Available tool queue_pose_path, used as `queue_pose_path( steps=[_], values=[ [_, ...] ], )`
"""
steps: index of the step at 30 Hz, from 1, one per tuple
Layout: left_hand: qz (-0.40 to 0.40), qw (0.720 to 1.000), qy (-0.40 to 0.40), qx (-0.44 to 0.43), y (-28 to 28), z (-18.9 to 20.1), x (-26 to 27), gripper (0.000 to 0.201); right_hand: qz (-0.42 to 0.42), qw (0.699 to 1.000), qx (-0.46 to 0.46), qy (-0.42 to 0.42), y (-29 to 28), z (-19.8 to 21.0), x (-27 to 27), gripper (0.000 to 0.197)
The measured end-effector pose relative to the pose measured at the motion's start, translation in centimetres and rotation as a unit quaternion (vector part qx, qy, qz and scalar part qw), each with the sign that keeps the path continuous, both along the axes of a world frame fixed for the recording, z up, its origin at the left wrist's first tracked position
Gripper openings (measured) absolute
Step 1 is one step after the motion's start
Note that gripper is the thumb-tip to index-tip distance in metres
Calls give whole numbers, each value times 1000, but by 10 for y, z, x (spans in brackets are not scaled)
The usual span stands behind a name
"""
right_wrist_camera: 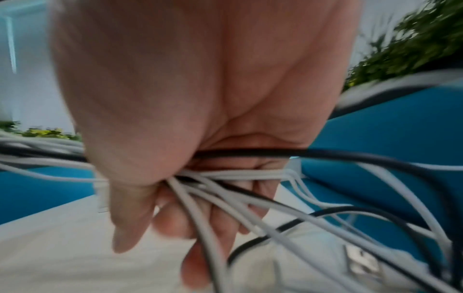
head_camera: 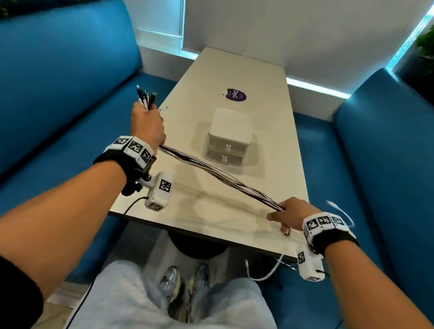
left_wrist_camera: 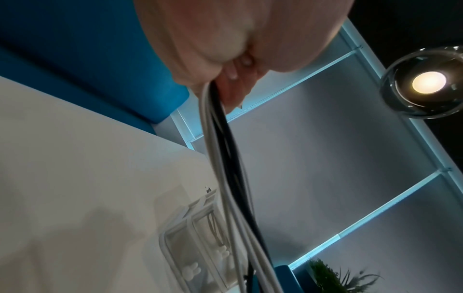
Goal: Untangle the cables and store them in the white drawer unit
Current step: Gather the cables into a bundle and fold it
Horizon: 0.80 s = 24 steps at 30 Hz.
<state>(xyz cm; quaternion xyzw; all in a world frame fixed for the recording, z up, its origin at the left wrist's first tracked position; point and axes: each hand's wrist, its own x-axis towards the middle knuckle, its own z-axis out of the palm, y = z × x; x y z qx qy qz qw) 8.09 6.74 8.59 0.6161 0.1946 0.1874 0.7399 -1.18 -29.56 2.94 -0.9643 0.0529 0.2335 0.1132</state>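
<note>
While the left hand clenches one end of the cables at centre left of the head view, connectors sticking up above its fist, the right hand grasps the other end at lower right. The bundle (white and black strands twisted together) stretches taut between them above the table. The white drawer unit stands mid-table, just beyond the cables, both drawers closed.

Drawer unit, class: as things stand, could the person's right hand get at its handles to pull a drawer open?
Probably not yet. The path over the table looks free, but the right hand grips the cable bundle, stretched across to the left hand, in front of the white drawer unit. It must let go first.
</note>
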Motion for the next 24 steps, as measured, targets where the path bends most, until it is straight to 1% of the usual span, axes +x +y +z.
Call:
queue_pose_path(
  steps=[4,5,7,9,10,12,14,16,17,21,24],
  values=[
    [-4,1000,-5,26,-5,-6,5,12,-33,995,-73,-52,-45,-12,3,38],
    [2,999,-4,32,-2,-4,7,11,-34,993,-101,-49,-55,-16,2,35],
    [21,999,2,40,5,1,12,11,-40,988,-147,-39,-72,-23,-5,23],
    [22,999,7,47,8,1,15,10,-69,985,-153,-39,-83,-29,-15,15],
    [19,998,11,55,6,0,15,10,-79,984,-151,-48,-86,-31,-19,14],
    [13,997,17,68,3,-5,16,9,-96,983,-127,-95,-92,-34,-25,19],
    [15,998,15,66,6,-10,17,9,-115,975,-100,-163,-97,-34,-30,26],
    [25,997,20,74,12,-13,18,9,-131,968,-92,-193,-100,-32,-35,37],
    [29,997,19,75,15,-14,18,10,-138,968,-87,-192,-101,-32,-36,40],
    [62,995,26,71,34,-14,24,9,-127,980,-8,-156,-117,-35,-38,34],
    [83,993,38,72,45,-12,28,10,-141,979,6,-149,-129,-37,-47,48]
  ],
)
